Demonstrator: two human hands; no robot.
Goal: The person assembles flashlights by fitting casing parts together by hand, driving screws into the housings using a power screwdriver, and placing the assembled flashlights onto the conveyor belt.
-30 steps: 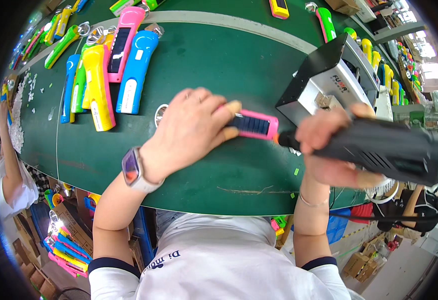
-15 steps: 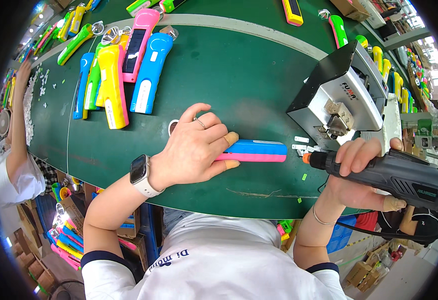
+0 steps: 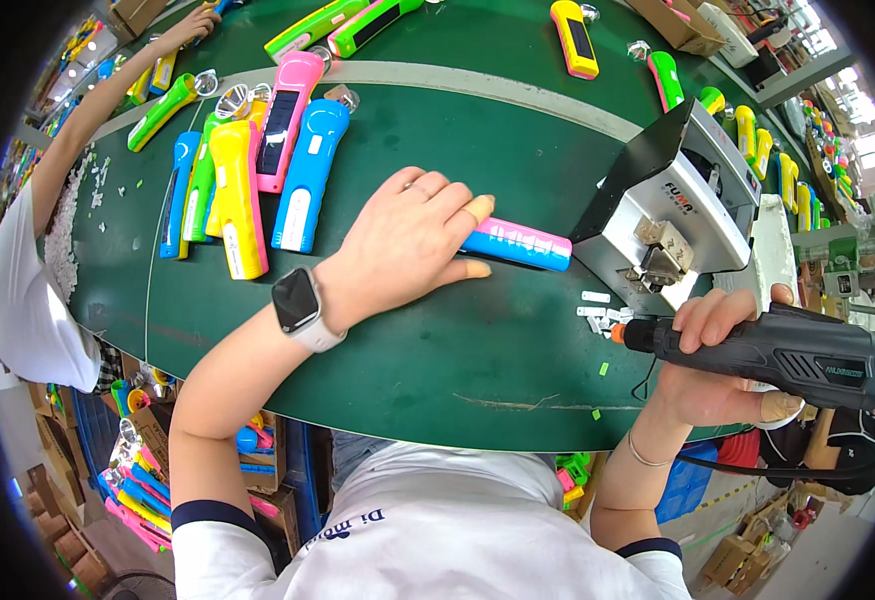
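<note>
My left hand [image 3: 413,232] is closed round the head end of a pink and blue flashlight [image 3: 523,245]. Its pink side faces up, and its free end points right toward the black and silver machine [image 3: 658,215]. In my right hand [image 3: 713,350] is a black electric screwdriver [image 3: 788,355], held level with its orange tip to the left. That tip is beside a small pile of white plastic pieces [image 3: 594,312] on the green table [image 3: 408,340]. My left hand hides the flashlight's head.
Several flashlights, among them a yellow one [image 3: 238,200] and a blue one [image 3: 310,180], lie together at the left. More flashlights lie along the far side. A co-worker's arm [image 3: 83,120] stretches over the table at the far left. A cord hangs from the screwdriver.
My left hand has moved farther from me with the flashlight and rolled it, so pink faces up instead of blue. The screwdriver has barely moved. The co-worker's arm reaches farther forward.
</note>
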